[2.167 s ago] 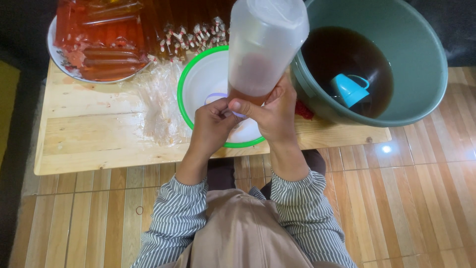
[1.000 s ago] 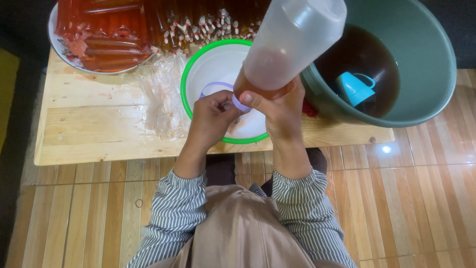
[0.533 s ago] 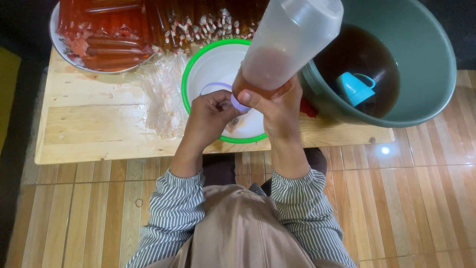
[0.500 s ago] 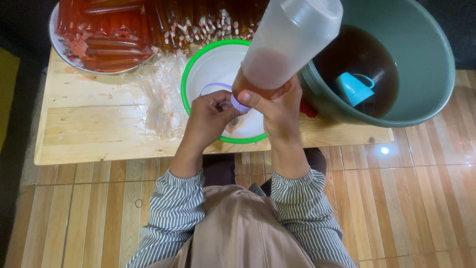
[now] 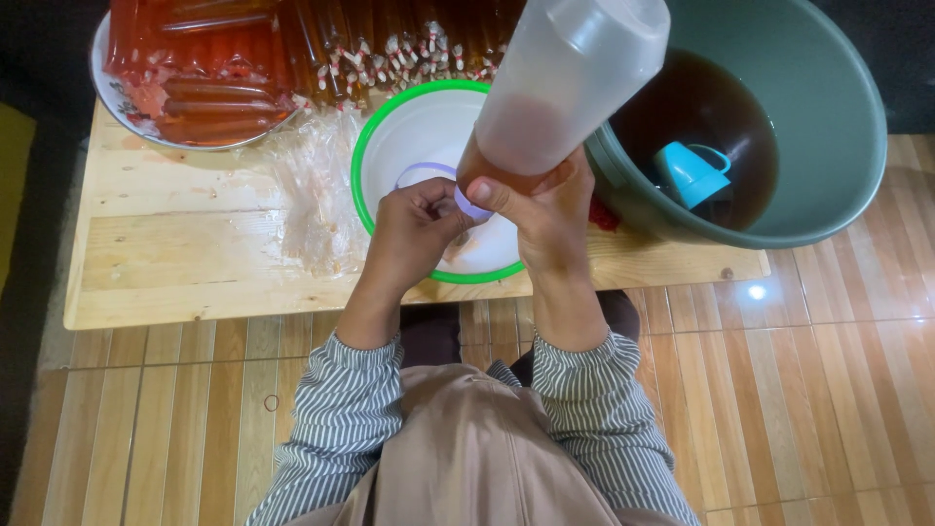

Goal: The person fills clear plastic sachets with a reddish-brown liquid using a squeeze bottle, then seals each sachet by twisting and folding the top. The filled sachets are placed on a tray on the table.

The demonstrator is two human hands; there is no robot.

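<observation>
Entry, head view. The translucent squeeze bottle was upended over the near-right part of the bowl, with red-brown liquid settled toward its lower end. Our right hand was clenched round the bottle's neck, thumb across the near side. Our left hand had its fingers curled tight about the purple nozzle. We could not tell whether a sleeve was pinched there, as the fingers hid it.

Judgement: the step in hand was dispensing from the bottle at the nozzle. A further squeeze would call for keeping the nozzle over the bowl and the left pinch steady, so that drips land in the bowl.

Surroundings, by size:
- The wooden table carried everything.
- The green basin stood at the far right, holding dark brown liquid. It was just beside the bottle, crowding the right wrist.
- A blue cup lay tipped in the basin's liquid.
- A plate at the far left was stacked with filled red-brown packs.
- The green-rimmed white bowl sat mid-table beneath both hands.
- Clear empty sleeves lay loose just left of the bowl, near the left forearm.
- A small red object showed between bowl and basin; its kind was unclear.
</observation>
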